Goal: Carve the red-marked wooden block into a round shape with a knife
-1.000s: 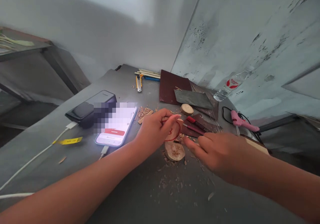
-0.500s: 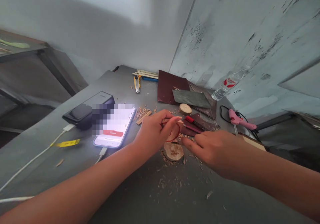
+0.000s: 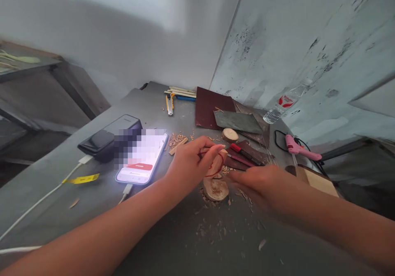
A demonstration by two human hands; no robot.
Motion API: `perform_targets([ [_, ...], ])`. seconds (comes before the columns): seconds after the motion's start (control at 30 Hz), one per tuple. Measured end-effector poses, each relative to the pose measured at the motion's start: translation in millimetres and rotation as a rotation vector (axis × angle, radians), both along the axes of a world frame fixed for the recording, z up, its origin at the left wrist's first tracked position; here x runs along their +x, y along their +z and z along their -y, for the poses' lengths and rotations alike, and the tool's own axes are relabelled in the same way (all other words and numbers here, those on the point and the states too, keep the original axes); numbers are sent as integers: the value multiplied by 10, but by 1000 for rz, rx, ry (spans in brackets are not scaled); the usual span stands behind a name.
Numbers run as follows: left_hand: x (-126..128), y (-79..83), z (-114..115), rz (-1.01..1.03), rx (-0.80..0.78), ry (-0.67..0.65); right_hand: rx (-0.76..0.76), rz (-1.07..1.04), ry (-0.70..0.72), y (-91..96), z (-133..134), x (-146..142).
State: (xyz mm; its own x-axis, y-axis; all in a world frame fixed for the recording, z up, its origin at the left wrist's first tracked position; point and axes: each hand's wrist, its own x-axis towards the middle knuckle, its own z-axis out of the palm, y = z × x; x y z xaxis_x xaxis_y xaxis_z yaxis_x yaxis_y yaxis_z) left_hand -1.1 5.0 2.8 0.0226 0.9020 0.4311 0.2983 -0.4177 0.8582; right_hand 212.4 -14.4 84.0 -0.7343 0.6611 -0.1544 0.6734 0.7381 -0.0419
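Observation:
My left hand [image 3: 191, 163] is closed around a small wooden piece with a red marking [image 3: 217, 163], held just above a round wood slice [image 3: 215, 188] lying on the grey table [image 3: 160, 235]. My right hand [image 3: 257, 183] sits to the right of the slice, smeared by motion, its fingers pointing left toward the piece; I cannot make out whether it holds anything. Wood shavings [image 3: 216, 226] are scattered around the slice.
A lit phone [image 3: 142, 156] on a cable lies left beside a black power bank [image 3: 106, 138]. Behind are another wood slice [image 3: 230, 135], a red-handled tool [image 3: 245, 152], sandpaper sheets [image 3: 212, 107], a cutter [image 3: 169, 104], a water bottle [image 3: 282, 103] and a pink glue gun [image 3: 300, 149].
My right hand has shifted slightly and is now blurred by motion. My left hand keeps its hold on the wooden piece above the slice.

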Motion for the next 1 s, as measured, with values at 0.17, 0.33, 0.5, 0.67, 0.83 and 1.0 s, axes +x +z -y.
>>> perform_targets([
  [0.17,-29,7,0,-1,-24,11,340,54,302,-66,147,84],
  [0.33,-31,7,-22,-1,-46,8,318,22,234,142,193,79],
  [0.5,-40,25,-22,3,-75,6,343,64,204,252,153,47],
  [0.67,-42,21,-33,21,-88,14,312,124,184,248,107,-2],
  [0.83,-32,2,-35,33,-91,21,412,115,291,266,108,-91],
  [1.0,-16,7,-18,28,-78,0,333,277,273,330,70,-216],
])
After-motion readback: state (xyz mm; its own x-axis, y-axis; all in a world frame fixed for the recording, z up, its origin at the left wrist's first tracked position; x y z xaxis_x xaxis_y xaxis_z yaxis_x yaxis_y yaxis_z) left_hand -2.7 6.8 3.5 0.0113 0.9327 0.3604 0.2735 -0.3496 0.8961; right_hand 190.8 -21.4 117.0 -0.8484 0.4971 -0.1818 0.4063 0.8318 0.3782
